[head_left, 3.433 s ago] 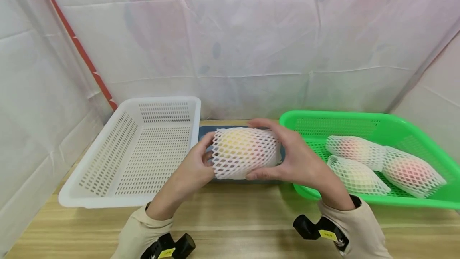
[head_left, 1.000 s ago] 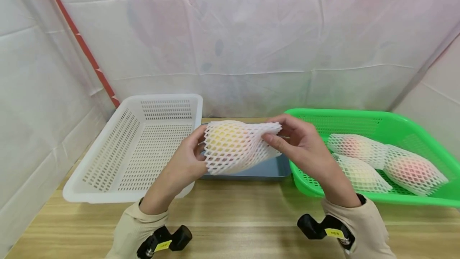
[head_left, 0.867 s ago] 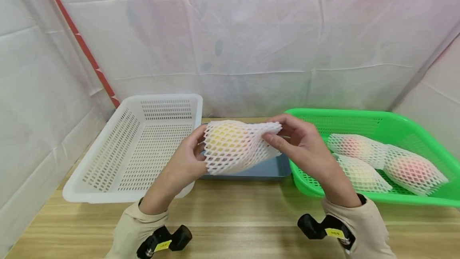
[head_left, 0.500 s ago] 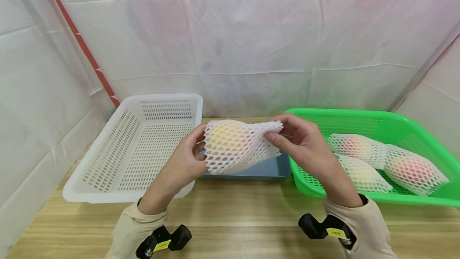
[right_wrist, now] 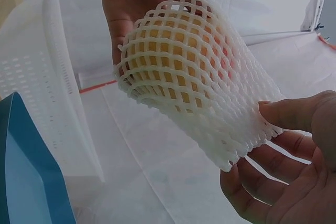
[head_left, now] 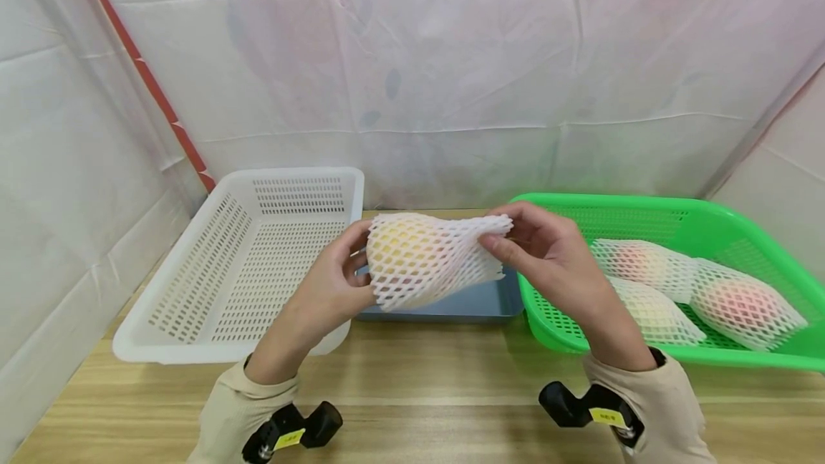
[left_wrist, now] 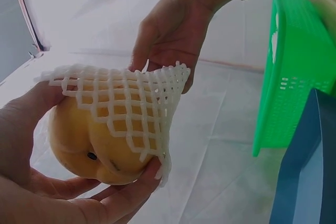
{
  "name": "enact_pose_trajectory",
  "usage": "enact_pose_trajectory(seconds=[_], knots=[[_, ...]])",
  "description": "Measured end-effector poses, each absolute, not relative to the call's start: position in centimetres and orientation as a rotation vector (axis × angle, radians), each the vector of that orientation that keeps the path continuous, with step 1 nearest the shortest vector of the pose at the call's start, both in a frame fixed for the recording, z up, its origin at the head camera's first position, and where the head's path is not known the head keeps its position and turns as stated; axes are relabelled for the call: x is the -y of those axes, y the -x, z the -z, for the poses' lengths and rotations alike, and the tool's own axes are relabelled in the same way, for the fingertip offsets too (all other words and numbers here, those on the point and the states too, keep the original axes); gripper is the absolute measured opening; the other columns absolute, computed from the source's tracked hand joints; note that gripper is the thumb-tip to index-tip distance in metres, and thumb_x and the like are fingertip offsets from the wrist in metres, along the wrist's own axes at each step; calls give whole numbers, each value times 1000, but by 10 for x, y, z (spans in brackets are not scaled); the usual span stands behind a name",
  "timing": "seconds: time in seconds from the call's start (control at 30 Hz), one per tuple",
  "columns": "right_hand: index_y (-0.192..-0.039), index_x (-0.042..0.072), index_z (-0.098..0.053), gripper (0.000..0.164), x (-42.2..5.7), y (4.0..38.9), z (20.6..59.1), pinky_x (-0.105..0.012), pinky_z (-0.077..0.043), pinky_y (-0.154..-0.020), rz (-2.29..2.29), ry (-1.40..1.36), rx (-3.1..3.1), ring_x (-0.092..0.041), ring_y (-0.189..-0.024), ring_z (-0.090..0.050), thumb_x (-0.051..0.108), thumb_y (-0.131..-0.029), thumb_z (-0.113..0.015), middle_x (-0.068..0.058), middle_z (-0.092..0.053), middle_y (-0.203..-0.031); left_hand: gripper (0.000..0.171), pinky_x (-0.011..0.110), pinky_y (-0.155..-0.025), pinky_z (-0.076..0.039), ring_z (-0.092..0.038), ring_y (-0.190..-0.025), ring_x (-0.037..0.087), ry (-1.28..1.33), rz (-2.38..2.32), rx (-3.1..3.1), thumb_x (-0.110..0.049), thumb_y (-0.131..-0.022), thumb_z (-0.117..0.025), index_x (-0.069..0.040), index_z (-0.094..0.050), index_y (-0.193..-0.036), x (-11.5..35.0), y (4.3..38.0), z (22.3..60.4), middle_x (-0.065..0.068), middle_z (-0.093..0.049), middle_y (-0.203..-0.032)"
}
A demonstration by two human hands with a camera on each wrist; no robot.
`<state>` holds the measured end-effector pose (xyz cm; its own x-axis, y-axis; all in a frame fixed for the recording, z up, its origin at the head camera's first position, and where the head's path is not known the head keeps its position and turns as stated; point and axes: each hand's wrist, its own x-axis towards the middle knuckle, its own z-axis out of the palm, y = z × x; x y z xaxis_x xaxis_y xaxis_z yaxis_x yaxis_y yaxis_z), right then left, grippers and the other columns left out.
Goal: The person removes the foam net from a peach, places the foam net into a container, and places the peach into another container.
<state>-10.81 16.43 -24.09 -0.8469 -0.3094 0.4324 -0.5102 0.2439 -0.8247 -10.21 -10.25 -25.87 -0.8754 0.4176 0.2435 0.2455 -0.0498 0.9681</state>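
Note:
A yellow fruit (left_wrist: 100,145) with a reddish side and a lobed base sits inside a white foam net sleeve (head_left: 445,256). My left hand (head_left: 331,285) holds the fruit at its left end, fingers around the bare base that shows in the left wrist view. With thumb and fingers, my right hand (head_left: 554,256) pinches the loose right end of the sleeve, which narrows toward that grip in the head view. Below the held fruit is a blue-grey tray (head_left: 470,306), partly hidden by the hands and the sleeve.
On the left stands a white perforated basket (head_left: 174,356) with nothing in it. A green basket (head_left: 644,203) on the right holds 3 netted fruits (head_left: 741,303). Both rest on a wooden table (head_left: 412,392), with white sheeting (head_left: 451,92) behind.
Since the oldest frame, my right hand has shifted from around the netted fruit to pinching the sleeve's right end. Over the last second that end has moved slightly rightward; my left hand stays on the fruit.

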Motion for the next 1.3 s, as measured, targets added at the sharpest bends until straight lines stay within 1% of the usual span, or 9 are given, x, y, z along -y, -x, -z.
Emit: enact_pose_trajectory(seconds=[0.2,0.47,0.7,0.93,1.1,1.3], knots=[[-107,1,-64,16,-165,110,241,-26,-49,-61,-1680,-787,2309,-18,-76,-62,-2,-91,-62,-7,-64,-96,63,30,-83,-53,-54,-112,28,-711,-2077,-2063,7,-79,-65,3,-40,-136,102,102,258,19,-46,-126],[-108,-1,-63,16,-168,111,242,-26,-52,-65,-1686,-766,2323,-19,-79,-63,-1,-91,-62,-8,-64,-97,63,29,-82,-53,-51,-114,29,-676,-2075,-2080,7,-78,-67,1,-42,-135,103,102,256,18,-45,-130],[-106,-1,-63,15,-168,111,241,-27,-52,-65,-1696,-759,2322,-18,-78,-63,-1,-91,-62,-8,-65,-95,67,29,-85,-52,-50,-117,29,-652,-2066,-2098,8,-77,-68,1,-41,-137,104,102,256,17,-43,-132],[-106,-1,-63,14,-169,111,241,-28,-54,-67,-1707,-753,2317,-19,-80,-64,-1,-92,-62,-8,-66,-96,70,31,-85,-53,-49,-120,31,-626,-2043,-2128,5,-77,-69,-1,-39,-140,106,103,255,17,-42,-136],[-107,-1,-63,16,-170,111,241,-27,-54,-67,-1690,-737,2324,-18,-79,-64,0,-91,-62,-6,-67,-95,72,32,-86,-53,-49,-121,32,-637,-2042,-2134,2,-77,-70,-1,-38,-142,107,103,255,18,-41,-137],[-107,-1,-63,17,-171,112,240,-26,-54,-67,-1693,-731,2313,-18,-79,-64,-1,-91,-63,-6,-67,-94,72,32,-85,-53,-51,-120,31,-623,-2036,-2153,-2,-77,-71,-2,-39,-141,109,102,254,17,-42,-136]])
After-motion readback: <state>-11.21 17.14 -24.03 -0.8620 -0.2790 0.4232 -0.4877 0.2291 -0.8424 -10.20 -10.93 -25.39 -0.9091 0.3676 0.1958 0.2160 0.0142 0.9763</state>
